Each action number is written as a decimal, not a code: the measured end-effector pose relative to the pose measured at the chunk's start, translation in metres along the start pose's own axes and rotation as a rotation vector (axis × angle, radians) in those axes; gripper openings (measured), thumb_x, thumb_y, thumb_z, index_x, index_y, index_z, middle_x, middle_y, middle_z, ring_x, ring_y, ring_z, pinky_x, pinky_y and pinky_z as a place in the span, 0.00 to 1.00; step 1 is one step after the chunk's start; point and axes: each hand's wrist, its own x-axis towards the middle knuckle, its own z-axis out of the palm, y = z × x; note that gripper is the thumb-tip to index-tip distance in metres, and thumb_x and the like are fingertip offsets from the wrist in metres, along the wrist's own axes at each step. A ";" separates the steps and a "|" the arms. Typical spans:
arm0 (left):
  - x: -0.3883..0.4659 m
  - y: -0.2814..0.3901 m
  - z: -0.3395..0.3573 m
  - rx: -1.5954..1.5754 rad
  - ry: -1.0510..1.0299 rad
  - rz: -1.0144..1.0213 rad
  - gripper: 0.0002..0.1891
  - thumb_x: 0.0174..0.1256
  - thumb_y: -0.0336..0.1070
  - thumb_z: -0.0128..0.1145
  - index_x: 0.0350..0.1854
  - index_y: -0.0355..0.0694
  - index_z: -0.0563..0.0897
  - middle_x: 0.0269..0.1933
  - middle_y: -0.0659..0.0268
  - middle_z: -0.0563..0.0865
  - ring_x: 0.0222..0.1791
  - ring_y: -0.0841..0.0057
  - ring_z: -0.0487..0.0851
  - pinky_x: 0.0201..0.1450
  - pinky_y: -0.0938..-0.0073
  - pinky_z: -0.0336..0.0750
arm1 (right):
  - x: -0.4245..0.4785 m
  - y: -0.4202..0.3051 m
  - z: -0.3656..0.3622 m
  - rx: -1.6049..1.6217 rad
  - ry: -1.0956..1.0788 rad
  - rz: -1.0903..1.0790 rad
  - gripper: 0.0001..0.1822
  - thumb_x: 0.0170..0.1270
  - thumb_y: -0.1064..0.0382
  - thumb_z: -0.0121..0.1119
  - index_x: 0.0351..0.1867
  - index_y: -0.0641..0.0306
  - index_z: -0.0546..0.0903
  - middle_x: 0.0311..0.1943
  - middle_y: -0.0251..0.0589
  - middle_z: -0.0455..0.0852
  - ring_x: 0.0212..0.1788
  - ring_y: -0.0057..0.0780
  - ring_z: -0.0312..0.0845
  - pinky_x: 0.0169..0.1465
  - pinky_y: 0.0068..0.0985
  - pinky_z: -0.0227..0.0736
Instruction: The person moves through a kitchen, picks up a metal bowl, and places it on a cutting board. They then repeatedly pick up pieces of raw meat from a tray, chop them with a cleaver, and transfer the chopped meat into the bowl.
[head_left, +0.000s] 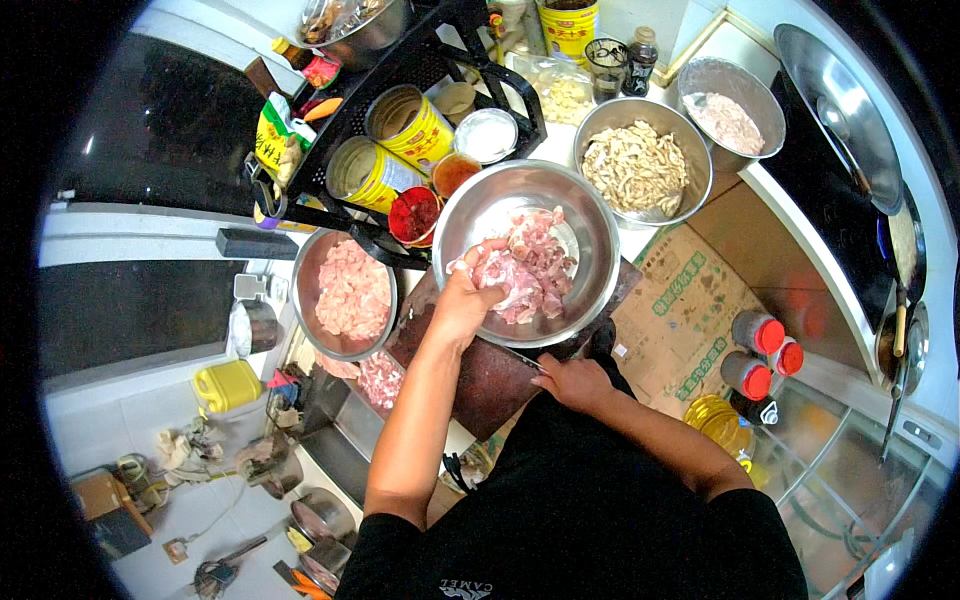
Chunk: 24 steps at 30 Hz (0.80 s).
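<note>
My left hand (466, 304) reaches into a wide stainless steel bowl (592, 217), its fingers and thumb around a clump of raw meat (517, 281). Cut pieces of pink meat lie under and beside the clump. Below the bowl's near rim, my right hand (576, 382) grips a knife (521, 358); only a narrow strip of its blade shows, over the dark cutting board (487, 386). The bowl covers the board's far part. Left of the board are a steel bowl of pale raw meat (352, 296) and more chopped meat (381, 379) in a metal tray.
A black rack (517, 75) holds yellow cans (412, 127) and seasoning tubs. Behind stand a bowl of sliced mushroom-like pieces (636, 169) and a steel pot (735, 120). Flattened cardboard (675, 315), red-lidded jars (757, 337) and an oil bottle (712, 420) are on the right.
</note>
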 end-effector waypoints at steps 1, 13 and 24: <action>0.000 0.001 -0.001 0.029 0.001 0.025 0.32 0.57 0.11 0.61 0.67 0.40 0.80 0.58 0.66 0.86 0.57 0.79 0.82 0.62 0.75 0.76 | 0.000 0.000 0.000 -0.004 -0.006 0.003 0.25 0.79 0.35 0.48 0.53 0.55 0.73 0.31 0.54 0.91 0.35 0.60 0.90 0.39 0.59 0.82; 0.002 0.031 0.022 0.082 -0.080 0.209 0.32 0.56 0.19 0.67 0.68 0.38 0.80 0.52 0.62 0.90 0.52 0.71 0.88 0.59 0.68 0.81 | 0.000 0.004 0.005 -0.015 0.092 -0.039 0.21 0.77 0.38 0.54 0.49 0.53 0.74 0.25 0.52 0.88 0.30 0.58 0.88 0.32 0.55 0.80; 0.028 -0.021 -0.002 1.359 -0.152 0.058 0.20 0.63 0.23 0.59 0.59 0.32 0.83 0.54 0.39 0.88 0.58 0.44 0.86 0.61 0.52 0.79 | -0.005 0.010 0.011 -0.040 0.059 -0.029 0.26 0.78 0.35 0.49 0.52 0.57 0.74 0.26 0.53 0.90 0.31 0.58 0.89 0.36 0.58 0.82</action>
